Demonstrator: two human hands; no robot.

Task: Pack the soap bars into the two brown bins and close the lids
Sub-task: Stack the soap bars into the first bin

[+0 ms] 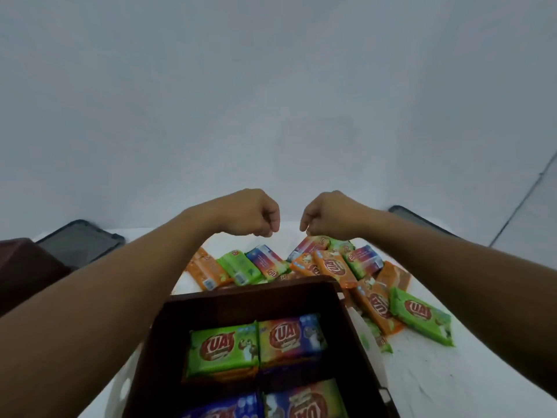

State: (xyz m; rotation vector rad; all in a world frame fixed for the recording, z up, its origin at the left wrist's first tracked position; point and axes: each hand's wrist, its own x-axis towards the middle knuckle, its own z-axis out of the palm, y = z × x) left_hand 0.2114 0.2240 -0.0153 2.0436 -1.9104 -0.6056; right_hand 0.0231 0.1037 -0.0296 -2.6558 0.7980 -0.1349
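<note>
Two brown bins are in view. The near bin, a dark, straight-walled plastic box, stands open with four wrapped soap bars showing in its top layer: a green bar, a red-and-purple bar, a blue bar and a mixed-colour bar. Orange edges show beneath them. The second bin sits left of the near bin, mostly cut off.

Two dark grey lids lie flat on the white surface: one lid beyond the second bin, the other lid far right of the near bin.

Roughly a dozen loose bars in glossy orange, green and blue-red wrappers lie heaped just beyond and right of the near bin; an exact count is unclear.

The left grip is clenched, holding nothing, above the heap. The right grip is curled over a blue-red bar; whether it grasps that bar cannot be told.
</note>
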